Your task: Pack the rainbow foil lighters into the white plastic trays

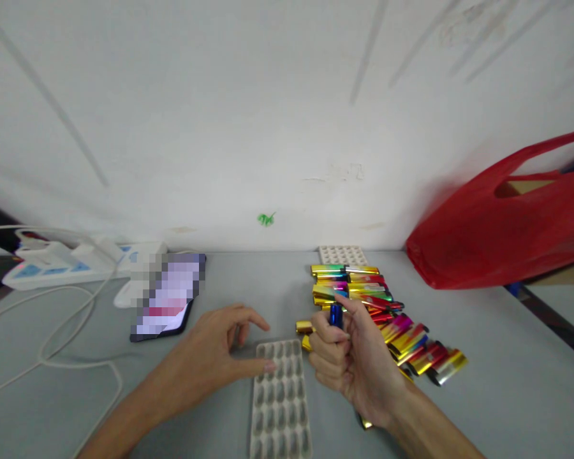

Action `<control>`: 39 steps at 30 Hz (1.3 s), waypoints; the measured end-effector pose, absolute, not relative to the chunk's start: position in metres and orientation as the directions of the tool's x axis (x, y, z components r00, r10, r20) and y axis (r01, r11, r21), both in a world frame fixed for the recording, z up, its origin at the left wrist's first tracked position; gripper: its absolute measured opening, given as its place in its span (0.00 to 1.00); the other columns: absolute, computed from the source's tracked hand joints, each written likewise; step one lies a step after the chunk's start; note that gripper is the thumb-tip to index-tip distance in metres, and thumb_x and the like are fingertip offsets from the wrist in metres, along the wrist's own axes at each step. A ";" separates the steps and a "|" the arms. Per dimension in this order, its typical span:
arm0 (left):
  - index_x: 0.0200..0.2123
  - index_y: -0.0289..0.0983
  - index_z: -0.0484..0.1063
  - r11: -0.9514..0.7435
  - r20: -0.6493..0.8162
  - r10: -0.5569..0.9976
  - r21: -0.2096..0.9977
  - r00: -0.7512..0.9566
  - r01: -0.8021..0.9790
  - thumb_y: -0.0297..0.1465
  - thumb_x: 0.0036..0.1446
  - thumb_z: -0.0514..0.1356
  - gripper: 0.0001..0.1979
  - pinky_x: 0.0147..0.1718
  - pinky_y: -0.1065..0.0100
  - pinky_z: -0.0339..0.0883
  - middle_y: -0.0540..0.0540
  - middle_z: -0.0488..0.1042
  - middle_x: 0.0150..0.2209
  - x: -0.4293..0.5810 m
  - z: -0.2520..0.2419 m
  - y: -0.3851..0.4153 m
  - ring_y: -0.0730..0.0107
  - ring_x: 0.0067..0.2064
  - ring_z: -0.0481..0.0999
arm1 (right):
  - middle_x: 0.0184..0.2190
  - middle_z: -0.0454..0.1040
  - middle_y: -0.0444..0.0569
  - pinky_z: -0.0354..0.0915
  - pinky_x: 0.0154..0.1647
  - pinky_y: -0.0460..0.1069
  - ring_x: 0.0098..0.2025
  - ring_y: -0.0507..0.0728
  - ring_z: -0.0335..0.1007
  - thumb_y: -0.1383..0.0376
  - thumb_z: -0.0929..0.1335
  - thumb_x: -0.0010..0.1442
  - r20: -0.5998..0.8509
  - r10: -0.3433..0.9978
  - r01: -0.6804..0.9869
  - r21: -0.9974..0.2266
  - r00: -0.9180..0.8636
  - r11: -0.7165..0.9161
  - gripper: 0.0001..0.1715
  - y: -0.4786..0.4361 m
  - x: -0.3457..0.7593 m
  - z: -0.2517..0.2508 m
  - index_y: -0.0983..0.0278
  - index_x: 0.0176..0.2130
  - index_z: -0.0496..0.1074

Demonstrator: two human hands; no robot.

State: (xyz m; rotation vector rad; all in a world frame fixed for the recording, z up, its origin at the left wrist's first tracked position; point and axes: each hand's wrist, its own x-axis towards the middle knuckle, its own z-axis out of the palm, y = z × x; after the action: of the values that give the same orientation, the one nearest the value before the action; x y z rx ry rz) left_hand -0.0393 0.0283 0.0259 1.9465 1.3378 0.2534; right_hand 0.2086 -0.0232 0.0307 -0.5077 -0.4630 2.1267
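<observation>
The person's left hand point(224, 341) reaches in from the near left, wrist low and palm turned toward the right, with thumb and forefinger spread well apart and the other fingers loosely bent. It has hold of nothing; the thumb tip lies over the far left part of a grey moulded tray point(280, 400), though I can't tell whether it touches. The tray lies flat on the grey worktop point(210, 414), between the two hands, with rows of oblong hollows.

The right hand point(358, 370) comes from the near right, forearm slanting in, fingers curled closed around a shiny blue tube point(335, 314). Its upper end shows in the grip; the fingers hide the rest.

Behind and to the right of that hand lies a loose spread of metallic tubes point(411, 338) in gold, red, magenta and blue, their markings too blurred to read. Beyond them a second tray point(342, 255) lies near the wall point(229, 115). A red bag point(507, 229) leans at the far right. On the left, a lit phone point(172, 299), its screen pixelated, lies near a white power strip point(88, 268) with blue patches
</observation>
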 end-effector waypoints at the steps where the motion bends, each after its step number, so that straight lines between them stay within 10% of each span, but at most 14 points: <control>1: 0.49 0.43 0.84 -0.150 -0.278 0.855 0.677 0.438 0.721 0.53 0.49 0.79 0.29 0.30 0.70 0.57 0.55 0.71 0.30 -0.041 0.027 0.028 0.68 0.30 0.69 | 0.17 0.45 0.31 0.39 0.16 0.43 0.17 0.44 0.33 0.45 0.73 0.66 -0.184 0.829 -0.675 -0.501 -0.528 -0.541 0.36 -0.024 0.209 0.030 0.58 0.23 0.53; 13: 0.49 0.42 0.79 0.054 -0.400 0.759 0.825 0.514 0.563 0.37 0.45 0.82 0.28 0.27 0.73 0.59 0.60 0.75 0.26 -0.033 0.023 0.020 0.71 0.28 0.73 | 0.22 0.48 0.32 0.38 0.19 0.43 0.21 0.47 0.33 0.42 0.72 0.70 -0.248 0.882 -0.638 -0.616 -0.400 -0.462 0.29 -0.024 0.206 0.038 0.61 0.33 0.66; 23: 0.44 0.39 0.78 0.076 -0.385 0.775 0.843 0.501 0.532 0.39 0.45 0.82 0.27 0.26 0.72 0.59 0.58 0.75 0.26 -0.031 0.016 0.019 0.72 0.26 0.71 | 0.46 0.74 0.46 0.61 0.52 0.53 0.49 0.59 0.68 0.49 0.65 0.79 0.089 0.991 -0.114 -0.990 -0.099 0.078 0.17 -0.036 0.201 0.030 0.52 0.52 0.79; 39: 0.43 0.39 0.76 0.026 -0.319 0.793 0.869 0.519 0.494 0.38 0.49 0.80 0.23 0.27 0.71 0.61 0.58 0.76 0.28 -0.031 0.009 0.017 0.71 0.28 0.74 | 0.47 0.78 0.44 0.66 0.55 0.53 0.52 0.59 0.73 0.64 0.73 0.75 0.192 0.947 0.372 -0.885 -0.257 0.281 0.07 -0.040 0.193 0.029 0.55 0.52 0.77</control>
State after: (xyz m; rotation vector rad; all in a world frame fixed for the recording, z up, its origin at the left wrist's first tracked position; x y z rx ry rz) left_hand -0.0306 0.0174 0.0088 1.6261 1.1186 0.3294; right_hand 0.1929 -0.0405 0.0293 -1.1984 -1.7828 0.9453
